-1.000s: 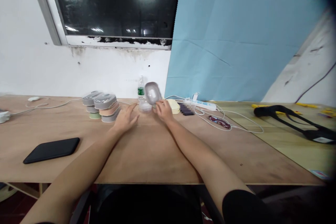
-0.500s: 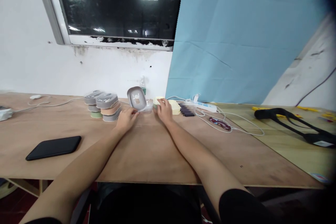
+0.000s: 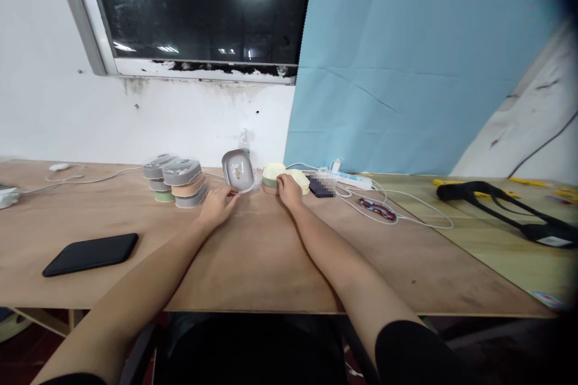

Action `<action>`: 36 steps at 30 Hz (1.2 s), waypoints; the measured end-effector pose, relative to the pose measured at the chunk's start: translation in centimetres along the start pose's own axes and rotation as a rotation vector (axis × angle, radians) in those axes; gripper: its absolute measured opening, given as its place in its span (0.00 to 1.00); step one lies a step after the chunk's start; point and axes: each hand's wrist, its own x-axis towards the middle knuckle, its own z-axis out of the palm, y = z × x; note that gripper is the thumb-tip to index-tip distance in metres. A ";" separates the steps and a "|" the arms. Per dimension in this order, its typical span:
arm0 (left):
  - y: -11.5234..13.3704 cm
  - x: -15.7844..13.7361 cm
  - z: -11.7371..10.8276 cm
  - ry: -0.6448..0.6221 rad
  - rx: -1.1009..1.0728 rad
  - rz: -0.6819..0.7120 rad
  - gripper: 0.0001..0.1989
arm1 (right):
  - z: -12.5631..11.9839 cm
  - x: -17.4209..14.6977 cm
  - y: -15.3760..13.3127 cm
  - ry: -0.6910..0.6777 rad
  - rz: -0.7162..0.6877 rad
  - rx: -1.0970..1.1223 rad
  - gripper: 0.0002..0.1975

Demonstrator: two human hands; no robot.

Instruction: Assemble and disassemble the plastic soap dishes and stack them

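Observation:
My left hand [image 3: 218, 206] is closed on the lower edge of a grey plastic lid [image 3: 238, 171] with a see-through middle, which it holds tilted up above the table. Something clear, partly hidden, lies just behind the lid's right edge. My right hand [image 3: 290, 190] has its fingers closed at the right side of a small stack, with a pale yellow container [image 3: 273, 169] on top and green and brown ones beneath. Beside that hand, more pale yellow containers [image 3: 300, 179] are piled. Left of my left hand stand stacks of lidded boxes [image 3: 183, 173] in grey, orange and green.
A black phone [image 3: 90, 254] lies at the front left. Behind the lid stands a clear bottle [image 3: 244, 139]. To the right are a dark blurred-out item [image 3: 321, 186], a white power strip [image 3: 354, 180], loose cables, a dark red patterned object [image 3: 377, 209] and a black strap-like frame [image 3: 506, 213].
My right hand has slid from over the top of the small stack to its right side, uncovering the yellow container. The grey lid has shifted slightly right in my left hand.

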 end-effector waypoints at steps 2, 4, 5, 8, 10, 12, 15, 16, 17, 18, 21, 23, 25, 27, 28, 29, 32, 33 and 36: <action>0.1 0.0 0.0 0.000 0.007 -0.004 0.15 | -0.1 0.1 -0.1 0.040 0.007 0.017 0.13; 0.2 0.0 -0.1 0.001 0.011 -0.006 0.15 | -0.3 0.2 -0.1 0.111 0.040 0.020 0.14; 0.3 0.0 -0.1 0.003 0.012 -0.004 0.15 | -0.4 0.3 0.1 0.150 0.066 0.015 0.14; 0.4 0.0 -0.1 0.009 0.011 0.011 0.14 | -0.9 0.7 1.0 0.236 0.176 -0.027 0.14; 0.3 0.0 -0.1 0.001 0.012 0.023 0.14 | -1.4 0.8 2.0 0.261 0.253 -0.056 0.14; 0.2 0.0 -0.1 -0.011 0.016 0.029 0.14 | -1.9 0.8 3.1 0.272 0.323 -0.074 0.13; 0.2 0.0 0.0 -0.027 0.025 0.028 0.14 | -2.5 0.8 4.1 0.281 0.414 -0.101 0.14; 0.2 0.0 0.0 -0.029 0.027 0.027 0.14 | -2.7 0.7 4.3 0.279 0.436 -0.112 0.14; 0.2 0.0 0.0 -0.030 0.029 0.028 0.14 | -2.7 0.7 4.4 0.271 0.450 -0.120 0.14; 0.2 0.0 0.0 -0.032 0.031 0.029 0.14 | -2.7 0.7 4.4 0.258 0.459 -0.128 0.14; 0.4 0.0 0.0 -0.040 0.038 0.039 0.14 | -2.6 0.6 4.2 0.202 0.466 -0.137 0.13; 0.5 0.0 -0.1 -0.044 0.041 0.043 0.15 | -2.5 0.5 4.1 0.164 0.468 -0.144 0.14; 0.6 0.0 -0.2 -0.044 0.041 0.042 0.15 | -2.4 0.4 4.1 0.120 0.470 -0.159 0.16; 0.6 0.0 -0.2 -0.050 0.038 0.045 0.14 | -2.4 0.4 4.0 0.054 0.477 -0.175 0.17; 0.6 0.0 -0.2 -0.054 0.036 0.048 0.14 | -2.4 0.4 4.0 0.018 0.484 -0.183 0.16; 0.6 0.0 -0.2 -0.055 0.036 0.051 0.14 | -2.4 0.4 4.0 -0.013 0.491 -0.189 0.16; 0.5 -0.1 -0.1 -0.049 0.042 0.057 0.13 | -2.4 0.4 4.1 -0.031 0.503 -0.199 0.16; 0.5 -0.1 -0.1 -0.047 0.045 0.057 0.13 | -2.4 0.5 4.2 -0.020 0.508 -0.196 0.16; 0.6 -0.1 -0.1 -0.051 0.049 0.054 0.13 | -2.4 0.4 4.4 0.006 0.528 -0.171 0.15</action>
